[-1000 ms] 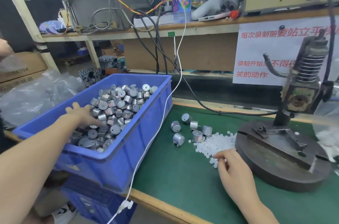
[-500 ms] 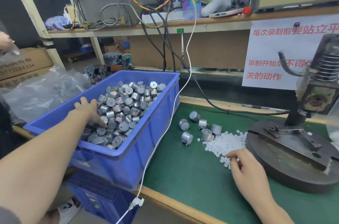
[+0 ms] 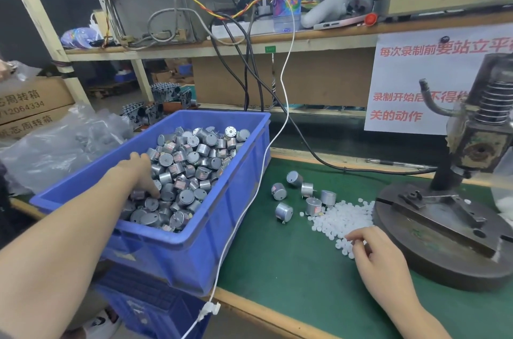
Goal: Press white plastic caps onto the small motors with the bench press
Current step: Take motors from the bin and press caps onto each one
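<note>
A blue bin (image 3: 166,238) on the left is heaped with small silver motors (image 3: 194,161). My left hand (image 3: 138,174) reaches into it, fingers curled down over one motor near the front. Several loose motors (image 3: 283,212) lie on the green mat (image 3: 291,269) beside a pile of white plastic caps (image 3: 344,216). At the pile's near edge my right hand (image 3: 372,252) pinches at a cap with thumb and forefinger. The bench press (image 3: 483,144) stands at the right on its round dark base (image 3: 433,249), with nothing visible in its fixture.
A white cable (image 3: 249,199) hangs along the bin's right wall and over the table edge. Crumpled clear plastic (image 3: 55,149) and cardboard boxes lie left of the bin. A second blue crate (image 3: 150,308) sits below it. A paper sign (image 3: 416,83) hangs behind the press.
My left hand went from lying flat on the motors to digging its fingers down among them. My right hand stayed at the cap pile, fingers curling tighter. The view shifted slightly left.
</note>
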A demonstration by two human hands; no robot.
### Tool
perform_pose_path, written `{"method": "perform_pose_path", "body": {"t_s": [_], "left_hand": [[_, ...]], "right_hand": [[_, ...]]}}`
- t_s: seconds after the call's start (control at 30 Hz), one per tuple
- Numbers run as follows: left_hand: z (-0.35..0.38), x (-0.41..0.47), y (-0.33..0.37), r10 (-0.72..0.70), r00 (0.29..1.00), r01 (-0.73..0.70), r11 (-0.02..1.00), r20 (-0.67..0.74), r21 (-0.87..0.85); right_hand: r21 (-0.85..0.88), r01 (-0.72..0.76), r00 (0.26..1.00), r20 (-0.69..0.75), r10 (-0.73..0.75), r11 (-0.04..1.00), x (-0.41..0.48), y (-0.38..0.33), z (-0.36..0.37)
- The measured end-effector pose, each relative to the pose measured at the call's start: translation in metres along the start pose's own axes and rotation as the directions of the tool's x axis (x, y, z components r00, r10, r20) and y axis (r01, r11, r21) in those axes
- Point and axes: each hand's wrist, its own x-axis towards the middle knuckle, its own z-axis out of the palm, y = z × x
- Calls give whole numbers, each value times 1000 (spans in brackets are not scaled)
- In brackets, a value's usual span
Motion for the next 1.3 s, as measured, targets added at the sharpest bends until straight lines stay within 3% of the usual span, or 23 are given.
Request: {"method": "perform_pose_path", "body": {"t_s": [0.2, 0.5, 0.67, 0.8, 1.17, 1.3], "left_hand": [[3, 5, -5, 66, 998, -66, 997, -24, -33], [3, -1, 20, 275, 961, -274, 947, -18, -171], [3, -6, 37, 259, 952, -240, 962, 165, -127], [4, -5, 43, 252, 946, -266, 963, 203, 45], [9, 2, 42, 329, 905, -292, 942, 269, -166], [10, 0, 41, 376, 896, -337, 922, 235, -189]], "right_hand": [[-7, -6, 1000, -9, 6, 1000, 2, -1, 2], [-17, -12, 1000, -9, 12, 1000, 1, -1, 2], [-11, -2, 1000, -24, 2, 1000, 0, 0, 0], [-6, -9, 1000, -15, 9, 1000, 0, 0, 1], [-24, 5, 1000, -10, -5, 1000, 2, 1, 2], [-30, 16, 1000, -13, -17, 999, 2, 2, 2]]}}
